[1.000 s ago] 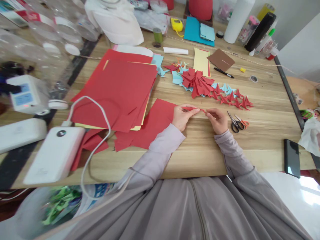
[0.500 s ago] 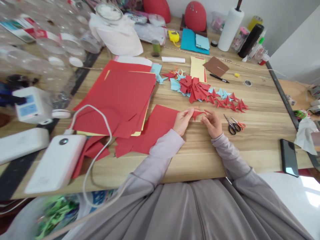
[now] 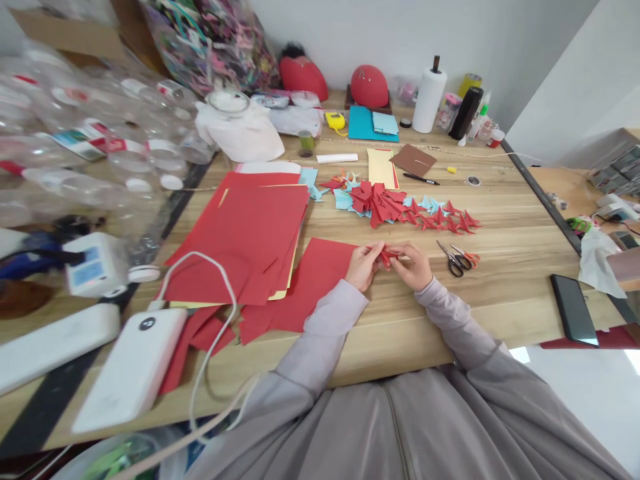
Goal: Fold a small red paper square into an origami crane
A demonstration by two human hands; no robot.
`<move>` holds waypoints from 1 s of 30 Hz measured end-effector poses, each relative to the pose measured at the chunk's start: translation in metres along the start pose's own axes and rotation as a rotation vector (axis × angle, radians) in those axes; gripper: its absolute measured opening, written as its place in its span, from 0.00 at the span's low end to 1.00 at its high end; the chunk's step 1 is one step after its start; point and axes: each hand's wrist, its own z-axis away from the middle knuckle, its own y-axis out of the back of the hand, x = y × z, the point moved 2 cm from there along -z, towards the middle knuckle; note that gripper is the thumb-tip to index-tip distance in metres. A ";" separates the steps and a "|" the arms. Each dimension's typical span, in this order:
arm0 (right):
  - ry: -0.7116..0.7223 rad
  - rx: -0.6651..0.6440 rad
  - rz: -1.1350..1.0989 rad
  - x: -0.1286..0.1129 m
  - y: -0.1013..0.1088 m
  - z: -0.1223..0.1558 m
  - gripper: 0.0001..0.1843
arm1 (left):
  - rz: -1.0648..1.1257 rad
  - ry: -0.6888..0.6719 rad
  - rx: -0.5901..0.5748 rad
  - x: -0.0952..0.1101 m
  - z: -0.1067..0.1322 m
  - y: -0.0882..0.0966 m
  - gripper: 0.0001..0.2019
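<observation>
Between my two hands is a small folded red paper piece, its shape partly hidden by my fingers. My left hand pinches its left side, and my right hand grips its right side, fingers closed. Beneath my left forearm lies a red paper sheet. Beyond my hands sits a pile of folded red papers, with a row of small red folded paper cranes and light blue ones running off to the right. Black-handled scissors and an orange-handled pair rest right of my right hand.
A large stack of red paper lies to the left, near a white power bank with a cable. Clear plastic bottles crowd the far left. A phone lies at the right edge. A black pen lies farther back.
My right hand has come in to grip the red paper, which stretched out as a pointed shape before and is now more covered by fingers. The camera view has tilted up.
</observation>
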 end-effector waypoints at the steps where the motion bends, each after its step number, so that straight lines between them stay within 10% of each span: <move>1: -0.004 0.003 -0.019 0.001 -0.001 0.000 0.09 | 0.006 0.004 -0.005 0.000 0.000 0.000 0.23; 13: -0.504 0.106 -0.544 0.029 -0.004 0.000 0.19 | -0.025 0.018 -0.012 0.002 0.001 0.007 0.23; 30: -0.340 0.046 -0.409 0.026 -0.003 0.004 0.13 | -0.335 -0.228 -0.072 -0.005 -0.003 0.020 0.18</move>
